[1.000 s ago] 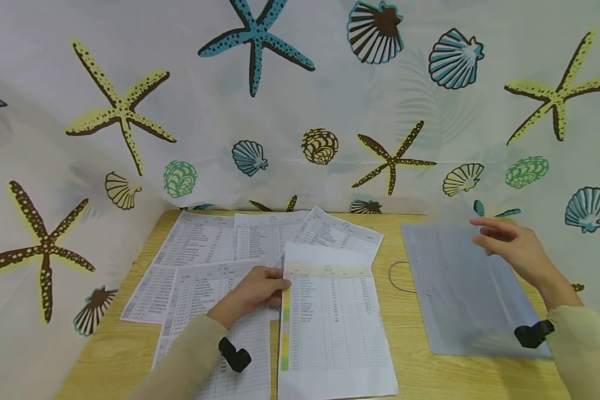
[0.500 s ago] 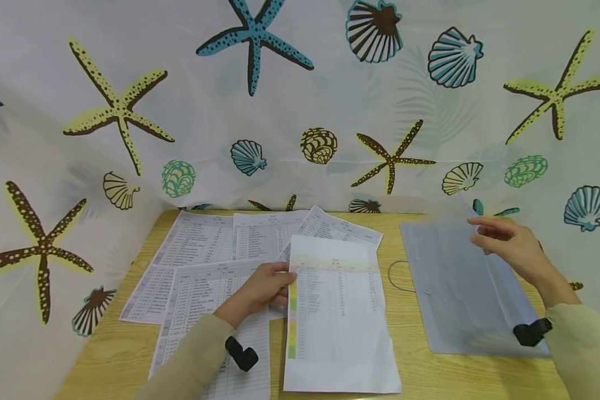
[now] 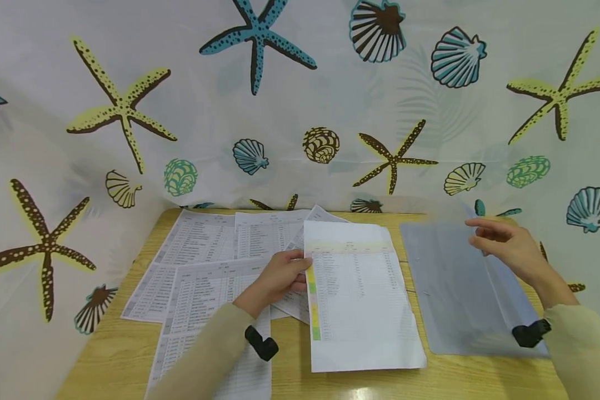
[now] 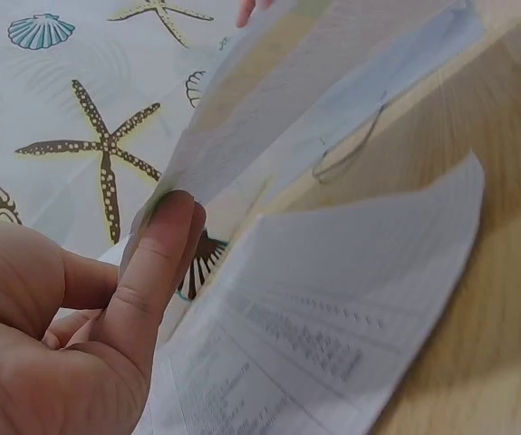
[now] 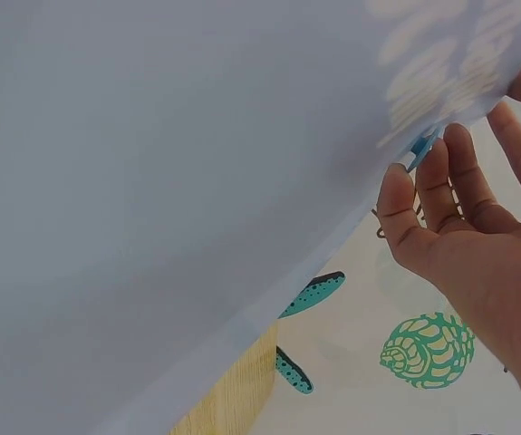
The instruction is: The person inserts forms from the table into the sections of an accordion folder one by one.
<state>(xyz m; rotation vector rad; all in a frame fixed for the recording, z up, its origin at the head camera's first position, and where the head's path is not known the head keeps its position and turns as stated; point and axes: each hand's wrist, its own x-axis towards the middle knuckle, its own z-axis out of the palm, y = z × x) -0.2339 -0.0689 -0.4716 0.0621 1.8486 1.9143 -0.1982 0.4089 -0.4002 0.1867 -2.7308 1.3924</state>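
Observation:
In the head view my left hand [image 3: 277,278] pinches the left edge of a printed paper sheet [image 3: 365,316], which has a yellow and green strip along that edge. The left wrist view shows the raised sheet [image 4: 260,100] between thumb and fingers. On the right, my right hand [image 3: 512,253] holds up the edge of the clear cover of a translucent grey plastic folder [image 3: 445,328]. Seen from the right wrist, the cover [image 5: 197,199] fills most of the view, its edge pinched between my thumb and fingers [image 5: 443,186].
Several printed sheets [image 3: 200,239] lie overlapping on the left of the wooden table [image 3: 290,378]. A thin looped cord [image 4: 355,154] lies by the folder in the left wrist view. Behind stands a white curtain [image 3: 290,111] with starfish and shell prints.
My left hand has moved right and slightly up, carrying the pinched sheet off the loose papers toward the folder. The right hand holds the folder's cover up almost unmoved.

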